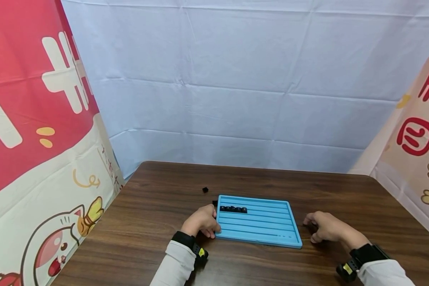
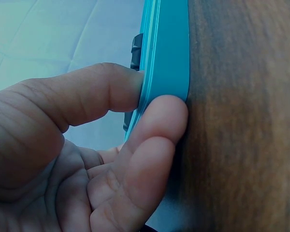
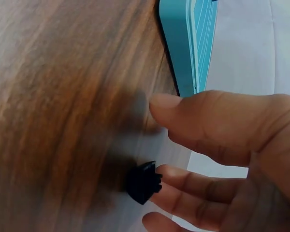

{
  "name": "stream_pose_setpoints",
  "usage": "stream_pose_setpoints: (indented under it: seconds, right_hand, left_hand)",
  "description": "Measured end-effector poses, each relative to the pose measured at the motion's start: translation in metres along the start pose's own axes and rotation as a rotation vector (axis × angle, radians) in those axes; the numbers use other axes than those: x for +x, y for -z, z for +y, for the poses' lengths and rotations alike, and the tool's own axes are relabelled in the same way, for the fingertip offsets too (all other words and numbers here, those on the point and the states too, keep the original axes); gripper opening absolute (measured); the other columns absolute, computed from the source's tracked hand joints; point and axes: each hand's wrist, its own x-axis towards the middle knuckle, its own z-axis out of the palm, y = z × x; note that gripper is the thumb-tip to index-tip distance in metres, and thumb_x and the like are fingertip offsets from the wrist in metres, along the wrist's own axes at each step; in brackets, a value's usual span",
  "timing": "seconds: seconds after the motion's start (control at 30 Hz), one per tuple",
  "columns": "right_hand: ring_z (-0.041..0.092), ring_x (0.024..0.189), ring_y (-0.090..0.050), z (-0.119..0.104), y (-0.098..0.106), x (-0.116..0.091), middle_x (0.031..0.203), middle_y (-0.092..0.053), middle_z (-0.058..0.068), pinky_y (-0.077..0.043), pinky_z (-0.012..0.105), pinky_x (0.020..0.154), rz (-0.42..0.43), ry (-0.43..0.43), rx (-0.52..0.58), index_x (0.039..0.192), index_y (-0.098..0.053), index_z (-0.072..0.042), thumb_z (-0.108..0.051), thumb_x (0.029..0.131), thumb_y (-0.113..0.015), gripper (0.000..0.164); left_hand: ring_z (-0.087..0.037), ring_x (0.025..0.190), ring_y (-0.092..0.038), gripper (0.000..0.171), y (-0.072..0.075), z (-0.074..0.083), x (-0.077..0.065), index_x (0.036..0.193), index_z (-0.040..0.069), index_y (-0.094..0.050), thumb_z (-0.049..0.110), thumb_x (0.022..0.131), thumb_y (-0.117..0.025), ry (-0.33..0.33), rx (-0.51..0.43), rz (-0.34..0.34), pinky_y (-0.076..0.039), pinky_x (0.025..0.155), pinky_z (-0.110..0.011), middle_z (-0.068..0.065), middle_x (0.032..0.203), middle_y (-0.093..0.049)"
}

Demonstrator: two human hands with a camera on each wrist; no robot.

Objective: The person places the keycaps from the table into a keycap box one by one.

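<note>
A light blue ridged tray [image 1: 261, 224] lies on the table, with a row of small black pieces [image 1: 233, 209] in an upper groove at its left. My left hand [image 1: 202, 221] pinches the tray's left edge; in the left wrist view the thumb lies on the rim and the fingers against the outer wall. To the right of the tray, my right hand [image 1: 327, 227] hovers low over the table, thumb and fingers apart. At its fingertips is a small black keycap-like piece [image 3: 144, 183] with short prongs; whether the fingers touch it I cannot tell.
One loose black piece [image 1: 205, 190] lies behind the tray to the left, and another [image 1: 215, 203] sits beside its upper left corner. The brown wooden table [image 1: 164, 178] ends at a pale hanging cloth [image 1: 236, 111]. Printed cloths hang at both sides.
</note>
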Motion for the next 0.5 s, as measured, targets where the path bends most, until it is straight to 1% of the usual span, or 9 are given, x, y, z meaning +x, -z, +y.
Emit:
stream_pose_setpoints:
  seconds: [0.2,0.4,0.5]
  right_hand:
    - [0.026,0.079,-0.044,0.0004,-0.0014,-0.0019,0.087,-0.051,0.008,-0.040,0.039,0.066,-0.005,-0.020,-0.025,0.089,-0.059,-0.004,0.012,0.064,-0.072,0.032]
    - [0.021,0.065,-0.039,0.0007,-0.0042,-0.0062,0.071,-0.043,0.007,-0.032,0.034,0.056,0.010,-0.018,-0.016,0.078,-0.053,-0.006,0.018,0.063,-0.065,0.031]
    - [0.019,0.058,-0.041,0.0009,-0.0058,-0.0091,0.067,-0.044,0.006,-0.033,0.030,0.051,0.026,-0.022,0.006,0.072,-0.052,-0.005,0.018,0.063,-0.062,0.027]
  left_hand:
    - [-0.023,0.048,-0.060,0.031,0.0002,0.0000,-0.0006,0.089,0.000,-0.044,-0.006,0.075,-0.071,0.003,-0.001,-0.003,-0.049,0.042,-0.030,-0.019,0.063,-0.058]
    - [-0.023,0.048,-0.060,0.031,0.0005,0.0004,-0.0018,0.089,0.000,-0.044,-0.006,0.075,-0.071,-0.003,0.001,-0.001,-0.049,0.043,-0.030,-0.018,0.063,-0.058]
    - [-0.023,0.048,-0.060,0.031,0.0009,0.0004,-0.0024,0.089,-0.001,-0.044,-0.006,0.075,-0.071,-0.006,0.000,0.002,-0.049,0.043,-0.030,-0.018,0.063,-0.057]
